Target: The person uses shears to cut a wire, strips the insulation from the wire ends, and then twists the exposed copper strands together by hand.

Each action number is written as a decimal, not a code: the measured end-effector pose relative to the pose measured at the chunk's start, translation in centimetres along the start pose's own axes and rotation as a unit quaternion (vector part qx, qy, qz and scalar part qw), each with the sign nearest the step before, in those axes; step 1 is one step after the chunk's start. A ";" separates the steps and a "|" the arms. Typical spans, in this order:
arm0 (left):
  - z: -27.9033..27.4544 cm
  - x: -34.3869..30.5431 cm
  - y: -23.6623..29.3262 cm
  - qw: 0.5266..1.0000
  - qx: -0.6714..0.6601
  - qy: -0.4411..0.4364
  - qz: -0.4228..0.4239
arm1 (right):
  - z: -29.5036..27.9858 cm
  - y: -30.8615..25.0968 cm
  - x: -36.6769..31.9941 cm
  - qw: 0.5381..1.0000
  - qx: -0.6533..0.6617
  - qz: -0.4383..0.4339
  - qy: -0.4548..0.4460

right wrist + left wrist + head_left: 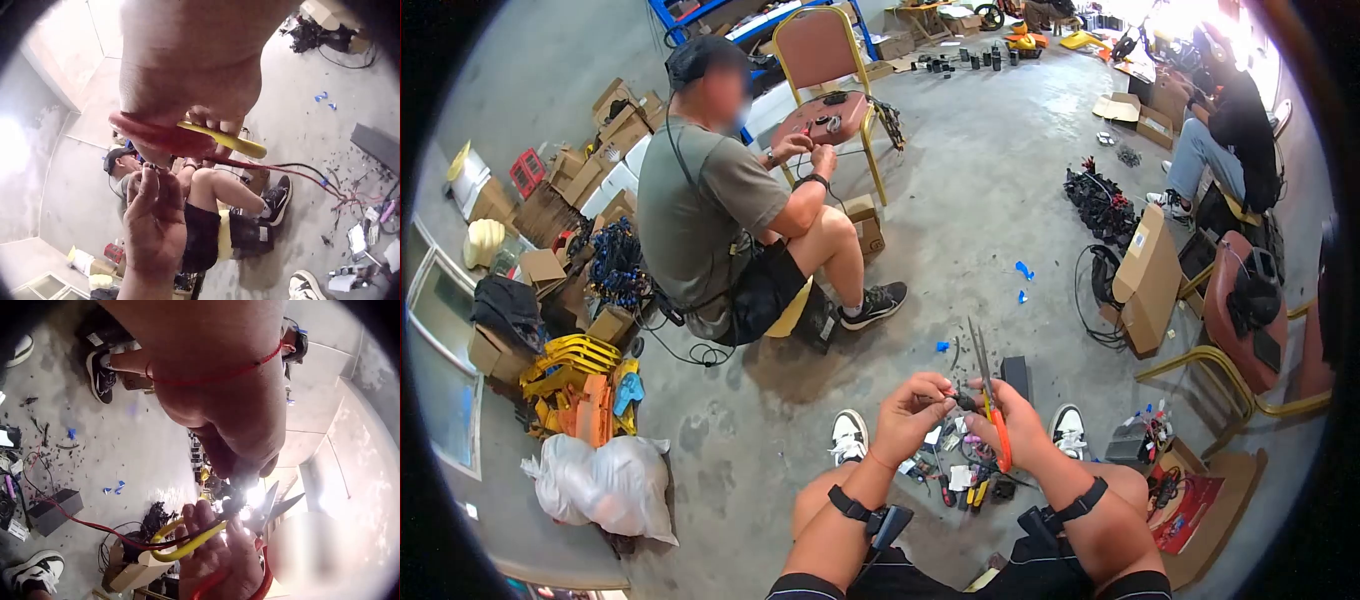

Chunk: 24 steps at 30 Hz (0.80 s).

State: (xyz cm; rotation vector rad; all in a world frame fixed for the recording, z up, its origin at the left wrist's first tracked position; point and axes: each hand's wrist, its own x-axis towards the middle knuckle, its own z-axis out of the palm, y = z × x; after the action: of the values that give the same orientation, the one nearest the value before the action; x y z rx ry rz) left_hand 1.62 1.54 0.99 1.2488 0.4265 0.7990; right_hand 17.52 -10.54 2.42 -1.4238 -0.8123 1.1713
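Note:
My left hand (910, 415) pinches a small dark part (966, 402) with thumb and fingertips, in front of my seated body. Facing it, my right hand (1018, 428) holds scissors (1003, 440) with red-orange and yellow handles, their blades pointing up and away. In the left wrist view the scissor blades (281, 509) stand slightly apart, next to the dark part. A red and black wire pair (106, 526) runs from the right hand's fingers down towards the floor. Fingertips of both hands nearly meet around the dark part, hiding much of it.
Between my shoes lies a scatter of tools and small parts (960, 470), beside a dark box (1015, 377). A seated person (730, 210) works at the left near a chair (820, 50). An open carton (1210, 520) stands right; white bags (605, 485) lie left.

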 end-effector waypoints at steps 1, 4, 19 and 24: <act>0.2 0.2 0.0 1.000 -0.003 0.000 -0.002 | 0.0 -0.2 0.1 1.000 -0.002 0.003 0.001; 0.8 0.3 0.0 1.000 -0.025 -0.004 0.001 | -0.4 -1.0 0.5 0.997 0.069 0.025 0.005; -2.8 -1.4 0.3 0.888 0.172 -0.267 -0.331 | -2.8 -1.0 -0.8 0.954 -0.253 -0.100 -0.128; -0.9 -0.8 1.4 0.850 0.097 -0.337 -0.392 | -4.2 -0.9 -1.0 0.954 -0.210 -0.114 -0.180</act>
State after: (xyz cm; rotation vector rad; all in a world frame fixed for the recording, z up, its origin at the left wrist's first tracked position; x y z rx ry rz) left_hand 0.07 1.75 1.92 1.2956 0.3886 -0.3985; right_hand 21.36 -12.53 3.30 -1.4177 -1.5158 1.1339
